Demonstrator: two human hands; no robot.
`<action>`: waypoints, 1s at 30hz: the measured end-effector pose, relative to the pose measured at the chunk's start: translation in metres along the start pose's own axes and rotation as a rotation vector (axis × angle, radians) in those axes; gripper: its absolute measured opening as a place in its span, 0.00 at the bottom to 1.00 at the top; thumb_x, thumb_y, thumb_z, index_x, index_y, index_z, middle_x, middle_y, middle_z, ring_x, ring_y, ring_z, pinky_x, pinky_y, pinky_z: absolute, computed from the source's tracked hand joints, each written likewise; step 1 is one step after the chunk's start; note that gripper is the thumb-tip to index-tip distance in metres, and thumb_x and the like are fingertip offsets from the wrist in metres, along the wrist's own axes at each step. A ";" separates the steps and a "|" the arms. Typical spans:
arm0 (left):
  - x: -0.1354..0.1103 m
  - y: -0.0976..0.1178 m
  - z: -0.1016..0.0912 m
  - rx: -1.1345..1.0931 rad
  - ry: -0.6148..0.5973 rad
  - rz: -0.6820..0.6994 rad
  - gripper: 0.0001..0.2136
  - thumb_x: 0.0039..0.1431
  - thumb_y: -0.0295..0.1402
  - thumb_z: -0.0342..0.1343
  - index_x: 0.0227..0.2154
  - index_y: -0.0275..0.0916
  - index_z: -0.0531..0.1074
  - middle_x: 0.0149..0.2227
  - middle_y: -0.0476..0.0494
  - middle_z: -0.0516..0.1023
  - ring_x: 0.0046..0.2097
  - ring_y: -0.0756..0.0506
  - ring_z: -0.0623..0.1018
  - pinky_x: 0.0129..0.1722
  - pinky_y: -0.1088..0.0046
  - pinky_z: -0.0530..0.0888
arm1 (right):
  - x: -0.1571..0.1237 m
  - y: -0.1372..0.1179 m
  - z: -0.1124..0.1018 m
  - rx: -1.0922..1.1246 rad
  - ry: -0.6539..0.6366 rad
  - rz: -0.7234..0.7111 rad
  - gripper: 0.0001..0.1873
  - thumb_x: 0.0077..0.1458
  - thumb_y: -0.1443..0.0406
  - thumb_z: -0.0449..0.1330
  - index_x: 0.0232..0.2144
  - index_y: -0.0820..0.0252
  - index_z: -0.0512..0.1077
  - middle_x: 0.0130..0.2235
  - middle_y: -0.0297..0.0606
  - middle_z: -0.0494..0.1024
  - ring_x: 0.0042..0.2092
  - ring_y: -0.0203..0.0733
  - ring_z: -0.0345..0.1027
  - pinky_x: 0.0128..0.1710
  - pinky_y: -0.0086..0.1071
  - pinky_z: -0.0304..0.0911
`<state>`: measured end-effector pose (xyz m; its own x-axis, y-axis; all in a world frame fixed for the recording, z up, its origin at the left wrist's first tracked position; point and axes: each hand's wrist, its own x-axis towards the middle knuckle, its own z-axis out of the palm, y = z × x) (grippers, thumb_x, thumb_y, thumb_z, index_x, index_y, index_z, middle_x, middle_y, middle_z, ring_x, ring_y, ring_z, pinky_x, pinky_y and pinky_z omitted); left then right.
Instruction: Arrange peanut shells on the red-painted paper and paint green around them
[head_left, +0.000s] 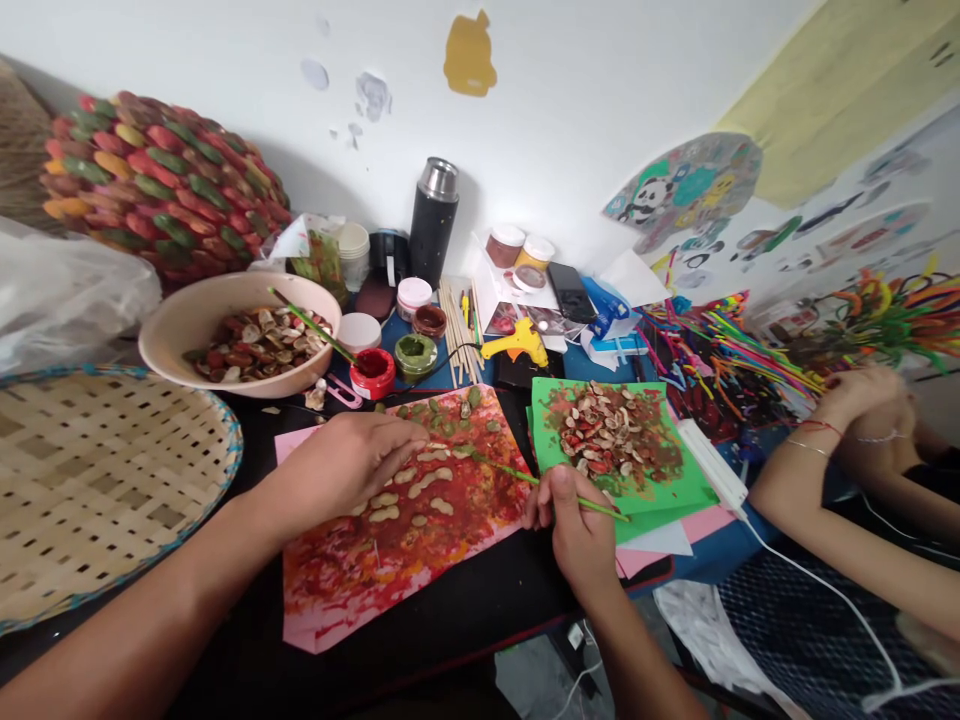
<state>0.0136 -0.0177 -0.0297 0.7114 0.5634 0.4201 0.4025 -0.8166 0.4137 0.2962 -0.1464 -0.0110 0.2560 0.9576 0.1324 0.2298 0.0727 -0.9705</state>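
Observation:
My right hand (581, 520) is closed round a thin green-handled paintbrush (517, 470). The brush points left, and its tip is close to the fingertips of my left hand (364, 455). The left fingers are pinched together on a peanut shell (436, 446), partly hidden by them. Beneath both lies a pink sheet of paper (322, 610) smeared with red and orange paint. Several plain peanut shells (431, 484) rest on the sheet, with green-painted ones (439, 423) along its far edge. Just beyond the sheet are open jars of red paint (373, 375) and green paint (415, 357).
A bowl of shells (161, 335) with another brush and a woven tray (97, 470) are at left. Green paper (637, 505) bears a shell pile. Behind stand a yellow glue gun (517, 345) and black flask (433, 225). Another person's arms (817, 470) rest at right.

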 end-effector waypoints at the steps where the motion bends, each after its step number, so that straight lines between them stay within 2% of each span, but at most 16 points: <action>1: 0.000 0.000 0.000 0.000 0.000 0.004 0.16 0.80 0.35 0.46 0.47 0.39 0.81 0.42 0.43 0.89 0.36 0.43 0.86 0.37 0.68 0.79 | -0.001 0.001 0.000 0.000 -0.008 -0.004 0.30 0.76 0.46 0.57 0.25 0.55 0.70 0.20 0.28 0.67 0.19 0.36 0.66 0.22 0.29 0.63; 5: 0.000 -0.001 0.000 -0.011 0.008 0.010 0.16 0.80 0.35 0.47 0.47 0.39 0.81 0.42 0.43 0.89 0.37 0.43 0.86 0.38 0.68 0.79 | -0.002 0.002 0.002 -0.008 -0.041 -0.002 0.31 0.76 0.46 0.57 0.24 0.56 0.70 0.20 0.30 0.69 0.21 0.37 0.68 0.23 0.30 0.62; 9: 0.001 0.000 -0.001 -0.018 0.010 0.010 0.16 0.80 0.35 0.47 0.46 0.39 0.81 0.42 0.43 0.89 0.37 0.44 0.86 0.37 0.69 0.79 | -0.001 0.001 0.002 -0.001 -0.018 0.007 0.31 0.76 0.45 0.57 0.24 0.55 0.70 0.19 0.29 0.68 0.19 0.37 0.67 0.22 0.30 0.62; 14: 0.001 0.000 -0.002 -0.018 -0.019 -0.025 0.16 0.80 0.36 0.47 0.47 0.40 0.82 0.42 0.44 0.89 0.37 0.44 0.87 0.38 0.69 0.79 | -0.002 0.000 0.003 -0.050 -0.067 -0.041 0.32 0.77 0.45 0.56 0.24 0.56 0.71 0.20 0.33 0.73 0.21 0.38 0.69 0.24 0.30 0.62; 19: 0.001 0.000 -0.002 -0.010 0.001 0.002 0.17 0.81 0.37 0.46 0.46 0.40 0.82 0.41 0.43 0.89 0.36 0.44 0.86 0.37 0.69 0.79 | -0.001 0.002 0.002 -0.054 -0.031 -0.016 0.32 0.76 0.45 0.56 0.23 0.55 0.70 0.19 0.31 0.70 0.20 0.37 0.67 0.23 0.30 0.61; 24: 0.001 -0.001 -0.001 -0.026 -0.016 -0.023 0.17 0.80 0.36 0.47 0.46 0.40 0.82 0.41 0.43 0.89 0.37 0.44 0.87 0.38 0.70 0.79 | -0.002 0.005 0.004 -0.061 -0.091 -0.049 0.30 0.78 0.47 0.55 0.25 0.56 0.71 0.21 0.32 0.73 0.22 0.38 0.70 0.24 0.30 0.62; 30: 0.001 -0.001 -0.001 -0.030 -0.021 -0.024 0.17 0.80 0.36 0.46 0.46 0.41 0.82 0.42 0.43 0.89 0.37 0.45 0.86 0.38 0.71 0.79 | -0.003 0.005 0.002 -0.059 -0.031 -0.029 0.31 0.77 0.46 0.57 0.24 0.55 0.71 0.20 0.31 0.72 0.21 0.38 0.69 0.24 0.31 0.61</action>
<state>0.0132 -0.0164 -0.0288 0.7140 0.5796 0.3929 0.4019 -0.7987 0.4478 0.2950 -0.1481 -0.0162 0.2191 0.9637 0.1527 0.2914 0.0847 -0.9528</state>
